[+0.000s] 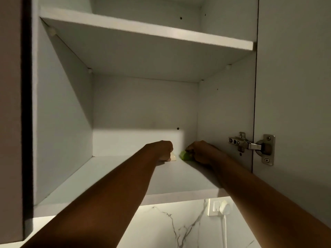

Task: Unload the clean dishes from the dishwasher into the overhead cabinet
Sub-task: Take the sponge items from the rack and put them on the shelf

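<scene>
Cabinet: open overhead cabinet point(59, 111), seen from below, with pale grey walls.
Bottom shelf: the bottom shelf point(111, 174) carries both hands, near its back right corner.
Upper shelf: the upper shelf point(143, 29) crosses the view at 12 o'clock.
Left hand: the left hand point(165, 150) reaches deep into the cabinet, fingers curled round a small white dish point(173, 156), of which only a sliver shows under the fist at 5 o'clock of the hand.
Right hand: the right hand point(202, 152) sits just beside the left, at its 3 o'clock, fingers curled on a small green dish point(185, 155).
Dishes: the white and the green piece lie close together between the two fists, low on the shelf; whether they rest on it I cannot tell.
Door: the open door point(293, 86) at 3 o'clock, with a metal hinge point(250, 145).
Wall below: marble wall point(170, 228) at 6 o'clock, with a socket point(215, 206) and a white plug point(225, 207).
</scene>
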Demonstrator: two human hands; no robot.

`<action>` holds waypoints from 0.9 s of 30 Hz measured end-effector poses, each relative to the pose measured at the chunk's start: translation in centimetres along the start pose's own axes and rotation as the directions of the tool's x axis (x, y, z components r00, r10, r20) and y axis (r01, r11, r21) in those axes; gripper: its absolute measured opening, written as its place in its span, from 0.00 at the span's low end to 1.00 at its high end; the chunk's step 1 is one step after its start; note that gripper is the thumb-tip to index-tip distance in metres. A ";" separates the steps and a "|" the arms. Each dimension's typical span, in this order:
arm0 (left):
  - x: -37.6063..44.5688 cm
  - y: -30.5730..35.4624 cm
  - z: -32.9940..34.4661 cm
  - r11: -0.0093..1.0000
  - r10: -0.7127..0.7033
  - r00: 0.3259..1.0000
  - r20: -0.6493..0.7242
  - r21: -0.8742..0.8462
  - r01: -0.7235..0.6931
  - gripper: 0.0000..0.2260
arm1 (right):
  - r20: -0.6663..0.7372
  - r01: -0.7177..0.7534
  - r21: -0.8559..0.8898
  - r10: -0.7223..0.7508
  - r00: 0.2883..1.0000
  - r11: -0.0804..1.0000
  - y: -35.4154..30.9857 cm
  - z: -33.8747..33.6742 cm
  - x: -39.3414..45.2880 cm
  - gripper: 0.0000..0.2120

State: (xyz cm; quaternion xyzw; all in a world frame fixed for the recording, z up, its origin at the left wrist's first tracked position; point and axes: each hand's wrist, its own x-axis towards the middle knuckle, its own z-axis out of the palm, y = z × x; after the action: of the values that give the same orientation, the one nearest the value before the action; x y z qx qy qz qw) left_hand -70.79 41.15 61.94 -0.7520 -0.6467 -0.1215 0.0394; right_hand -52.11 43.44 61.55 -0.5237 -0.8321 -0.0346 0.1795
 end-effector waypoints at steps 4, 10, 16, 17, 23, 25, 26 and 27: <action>1.1 -1.0 1.1 0.982 -0.053 0.998 -0.046 -0.182 0.044 0.21 | -0.069 0.029 0.041 -0.026 0.997 0.999 0.2 0.3 0.1 0.16; 0.7 -2.0 0.4 0.997 -0.043 0.989 -0.143 -0.072 0.033 0.22 | -0.187 0.043 0.094 -0.025 0.982 0.995 0.3 -0.1 -0.6 0.10; -0.6 -1.8 -0.6 0.999 0.038 0.981 -0.190 -0.031 -0.044 0.12 | -0.182 0.047 0.002 -0.046 0.982 0.999 -0.2 -0.4 -1.1 0.13; -0.7 -1.6 -0.4 0.999 0.036 0.984 -0.176 0.000 -0.037 0.11 | -0.164 0.046 -0.018 -0.048 0.985 0.999 -0.3 -0.3 -1.1 0.13; -0.6 -0.6 0.4 0.980 0.068 0.993 -0.100 0.195 -0.048 0.05 | -0.024 0.047 -0.102 -0.049 0.999 0.994 -0.9 0.6 -0.7 0.13; -0.6 -0.2 0.8 0.970 0.065 0.995 -0.075 0.238 -0.045 0.06 | -0.021 0.057 -0.114 -0.060 0.998 0.992 -0.9 1.0 -0.5 0.13; -0.4 0.0 0.9 0.966 0.064 0.995 -0.070 0.254 -0.044 0.08 | -0.020 0.062 -0.115 -0.065 0.998 0.991 -0.9 1.1 -0.4 0.13; -0.4 0.2 1.1 0.965 0.058 0.996 -0.073 0.258 -0.038 0.09 | -0.024 0.065 -0.114 -0.068 0.997 0.991 -0.8 1.1 -0.4 0.13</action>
State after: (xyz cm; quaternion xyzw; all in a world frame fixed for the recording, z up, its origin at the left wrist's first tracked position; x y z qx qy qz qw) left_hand -70.50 41.02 60.78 -0.7506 -0.6364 -0.0656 0.1650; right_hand -52.97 43.04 60.53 -0.5043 -0.8433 -0.0947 0.1600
